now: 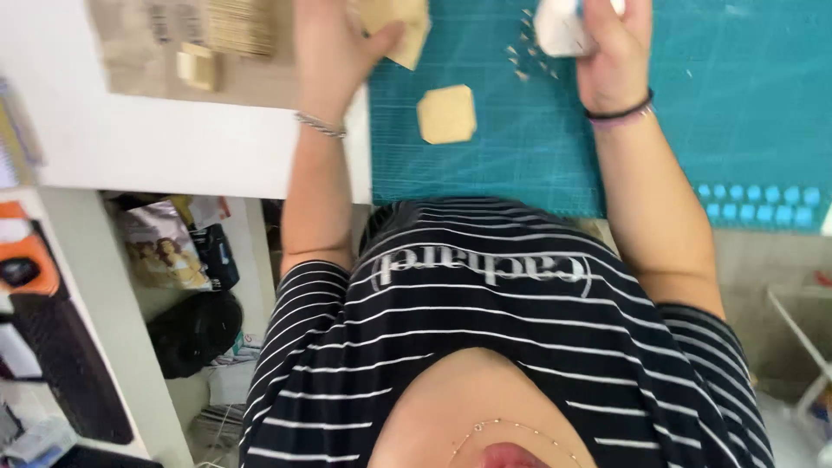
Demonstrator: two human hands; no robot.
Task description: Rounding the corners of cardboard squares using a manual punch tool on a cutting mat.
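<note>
Plywood is showing as the main material here: I am seeing the left hand (pixel 334 43) pinching a thin tan wooden piece (pixel 400 26) between thumb and fingers at the near edge of the teal cutting mat (pixel 520 156). The right hand (pixel 611 48) is wrapping closed around a white object (pixel 559 26), blurred and cut off by the top of the view, so I cannot tell what it is. A flat wooden tile (pixel 446 113) with clipped corners is lying on the mat between the two wrists, apart from both hands. Small pale scraps (pixel 524 48) are lying scattered just beside the white object. The mat is carrying a fine printed grid and is sitting on a smooth white table (pixel 173 147), where a brown cardboard sheet (pixel 139 52) is bearing a small wooden block (pixel 198 65). A row of light blue squares (pixel 758 204) is running along the mat's near right edge. The table edge is pressing close to the striped shirt (pixel 485 329), and bags and papers are crowding the floor at the left.
</note>
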